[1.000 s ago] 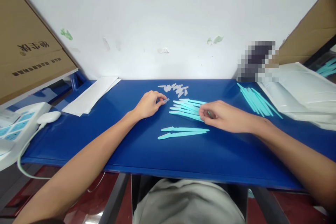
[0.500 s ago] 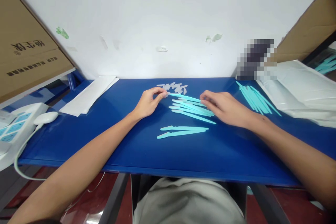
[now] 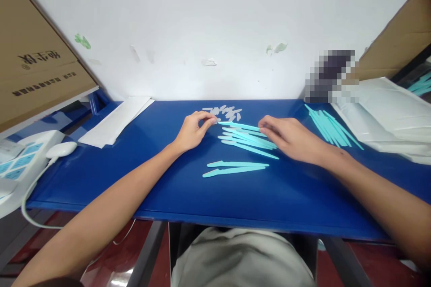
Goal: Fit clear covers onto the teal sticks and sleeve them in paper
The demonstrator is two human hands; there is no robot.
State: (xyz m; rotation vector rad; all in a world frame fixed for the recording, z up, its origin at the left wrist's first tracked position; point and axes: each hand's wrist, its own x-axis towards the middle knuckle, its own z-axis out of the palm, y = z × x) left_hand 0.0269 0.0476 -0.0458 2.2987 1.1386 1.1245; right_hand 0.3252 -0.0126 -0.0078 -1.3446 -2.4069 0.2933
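My right hand [image 3: 286, 136] pinches the handle end of a turquoise eyebrow razor [image 3: 244, 126], its blade end pointing left. My left hand [image 3: 195, 131] is closed in a pinch at that blade end, on a small translucent blade cover [image 3: 216, 120] partly hidden by the fingertips. Beneath the held razor lies a loose pile of similar razors [image 3: 251, 142], some with pale covers on their blades. Two more razors [image 3: 237, 167] lie nearer the front edge, side by side. Behind my fingers is a scatter of small translucent covers [image 3: 230, 112].
Another bunch of turquoise razors [image 3: 332, 128] lies on the blue table [image 3: 161, 188] at right, beside a white plastic bag [image 3: 380, 112]. At left are white paper sheets [image 3: 116, 121], a power strip [image 3: 30, 161] with a white plug and cable, and a cardboard box [image 3: 43, 49].
The razor's blade tip sits slightly lower relative to my left fingertips. Otherwise both hands keep their places, and the whole view has shifted a little.
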